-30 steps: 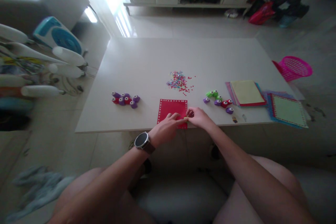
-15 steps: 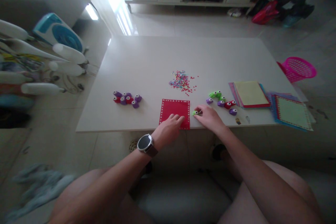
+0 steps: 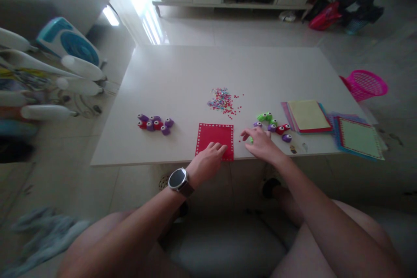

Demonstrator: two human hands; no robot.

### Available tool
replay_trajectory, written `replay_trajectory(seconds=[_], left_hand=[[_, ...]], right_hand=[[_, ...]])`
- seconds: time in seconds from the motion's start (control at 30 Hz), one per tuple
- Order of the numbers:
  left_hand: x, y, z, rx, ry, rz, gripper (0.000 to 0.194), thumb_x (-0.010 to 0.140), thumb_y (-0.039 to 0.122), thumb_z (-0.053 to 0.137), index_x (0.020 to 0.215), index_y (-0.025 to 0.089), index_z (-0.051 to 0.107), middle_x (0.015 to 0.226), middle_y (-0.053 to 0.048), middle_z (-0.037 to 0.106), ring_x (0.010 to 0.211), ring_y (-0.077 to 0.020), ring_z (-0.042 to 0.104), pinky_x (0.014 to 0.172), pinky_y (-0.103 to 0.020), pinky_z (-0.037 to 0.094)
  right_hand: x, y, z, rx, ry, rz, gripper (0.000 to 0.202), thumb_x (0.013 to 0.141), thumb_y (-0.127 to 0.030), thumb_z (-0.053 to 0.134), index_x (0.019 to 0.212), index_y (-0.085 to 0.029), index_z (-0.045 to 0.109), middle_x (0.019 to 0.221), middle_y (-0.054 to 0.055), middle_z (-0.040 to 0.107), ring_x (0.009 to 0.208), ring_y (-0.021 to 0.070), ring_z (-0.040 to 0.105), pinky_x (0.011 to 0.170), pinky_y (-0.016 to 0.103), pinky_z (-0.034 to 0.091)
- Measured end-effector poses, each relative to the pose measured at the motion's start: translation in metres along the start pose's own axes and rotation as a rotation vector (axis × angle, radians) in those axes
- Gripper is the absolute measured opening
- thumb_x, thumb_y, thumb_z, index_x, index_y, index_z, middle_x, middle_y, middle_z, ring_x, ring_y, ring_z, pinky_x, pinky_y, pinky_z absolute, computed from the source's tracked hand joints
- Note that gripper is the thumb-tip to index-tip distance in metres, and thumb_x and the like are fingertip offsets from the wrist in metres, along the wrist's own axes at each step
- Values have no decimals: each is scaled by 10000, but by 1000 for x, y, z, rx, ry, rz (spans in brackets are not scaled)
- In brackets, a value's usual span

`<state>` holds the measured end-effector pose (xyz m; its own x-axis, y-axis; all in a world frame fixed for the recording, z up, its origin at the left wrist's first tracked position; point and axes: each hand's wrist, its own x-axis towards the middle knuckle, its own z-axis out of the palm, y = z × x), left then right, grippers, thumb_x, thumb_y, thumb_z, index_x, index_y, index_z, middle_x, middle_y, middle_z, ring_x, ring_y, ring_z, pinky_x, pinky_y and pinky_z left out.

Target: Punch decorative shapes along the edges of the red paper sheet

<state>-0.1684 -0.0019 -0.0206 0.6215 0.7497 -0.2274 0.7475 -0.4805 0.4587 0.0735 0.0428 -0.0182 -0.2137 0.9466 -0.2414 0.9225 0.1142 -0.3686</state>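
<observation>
A red sheet of paper with a border of small punched shapes lies at the table's near edge. My left hand, watch on the wrist, rests on its lower part with the fingers stretched out over it. Just right of the sheet is my right hand, its index finger reaching forward. A small green craft punch shows between thumb and fingers, mostly hidden by the hand. One tiny red piece lies between that hand and the sheet. Beyond the fingers are several green, purple and red punches.
Small coloured confetti is heaped beyond the sheet. More purple and red punches stand at left. Stacked coloured paper and bordered sheets lie at right on the white table. A pink basket is beyond the right edge.
My right hand has moved slightly right, away from the sheet, with the green craft punch. The tiny red piece now shows on the table. My left hand stays on the sheet.
</observation>
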Motion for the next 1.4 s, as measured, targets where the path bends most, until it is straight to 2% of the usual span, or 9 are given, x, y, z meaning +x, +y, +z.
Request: replay_trajectory(seconds=[0.17, 0.23, 0.37, 0.63, 0.87, 1.0, 1.1, 1.27, 1.4], left_hand=[[-1, 2, -2, -4, -8, -14, 468, 915, 36, 499, 1363, 172, 498, 1284, -112, 610, 1254, -275, 529, 1050, -411, 548], [0, 2, -2, -8, -10, -13, 462, 920, 38, 490, 1361, 176, 500, 1282, -111, 611, 1259, -274, 530, 1053, -416, 546], [0, 2, -2, -19, -5, -16, 473, 913, 45, 500, 1365, 186, 497, 1284, -106, 611, 1261, -276, 529, 1047, -422, 548], [-2, 2, -2, 6, -1, -40, 442, 934, 59, 497, 1362, 166, 505, 1288, -117, 613, 1231, -283, 540, 1022, -426, 561], [-2, 3, -1, 40, 4, -78, 361, 955, 76, 480, 1293, 189, 535, 1255, -114, 612, 1179, -282, 551, 956, -422, 590], [-2, 4, 0, 48, 4, -87, 341, 939, 85, 508, 1259, 195, 549, 1246, -117, 603, 1183, -291, 544, 916, -406, 602], [-3, 6, -1, 50, -8, -96, 331, 952, 84, 495, 1259, 196, 544, 1249, -119, 597, 1193, -289, 538, 915, -408, 606], [-4, 8, -4, 62, -25, -96, 304, 965, 81, 479, 1242, 186, 546, 1246, -116, 597, 1191, -283, 536, 914, -407, 612], [-5, 9, -5, 56, -5, -106, 291, 969, 94, 481, 1233, 200, 546, 1245, -114, 599, 1183, -279, 542, 883, -393, 618]], right_hand=[[0, -6, 8, 30, -83, 11, 411, 837, -109, 585, 1211, -239, 698, 1132, 90, 782, 1226, 308, 592, 1025, 476, 365], [0, -6, 10, 19, -68, -5, 481, 841, -124, 586, 1295, -250, 684, 1298, 120, 741, 1325, 333, 545, 1065, 518, 365], [0, -5, 12, 3, 48, -25, 620, 857, -155, 587, 1468, -255, 607, 1628, 134, 511, 1498, 376, 384, 1111, 581, 368], [2, -4, 8, 47, 67, 54, 352, 873, -143, 580, 1186, -228, 718, 1242, 113, 753, 1254, 318, 595, 1010, 468, 396], [7, -6, 17, 133, -9, 34, 379, 870, -168, 574, 1220, -249, 695, 1273, 110, 746, 1309, 317, 560, 1070, 506, 357], [8, -8, 19, 76, 12, -10, 599, 874, -189, 573, 1464, -285, 587, 1613, 107, 534, 1538, 355, 357, 1175, 614, 282], [8, -10, 20, 49, 40, -9, 663, 878, -193, 569, 1533, -288, 531, 1710, 74, 408, 1582, 367, 274, 1189, 640, 278], [8, -5, 14, -10, 117, 29, 478, 845, -180, 587, 1314, -220, 670, 1460, 125, 642, 1376, 367, 493, 1088, 529, 428], [6, 10, 7, -90, 104, 3, 506, 749, -48, 565, 1230, -155, 679, 1257, 152, 691, 1198, 313, 596, 1052, 404, 464]])
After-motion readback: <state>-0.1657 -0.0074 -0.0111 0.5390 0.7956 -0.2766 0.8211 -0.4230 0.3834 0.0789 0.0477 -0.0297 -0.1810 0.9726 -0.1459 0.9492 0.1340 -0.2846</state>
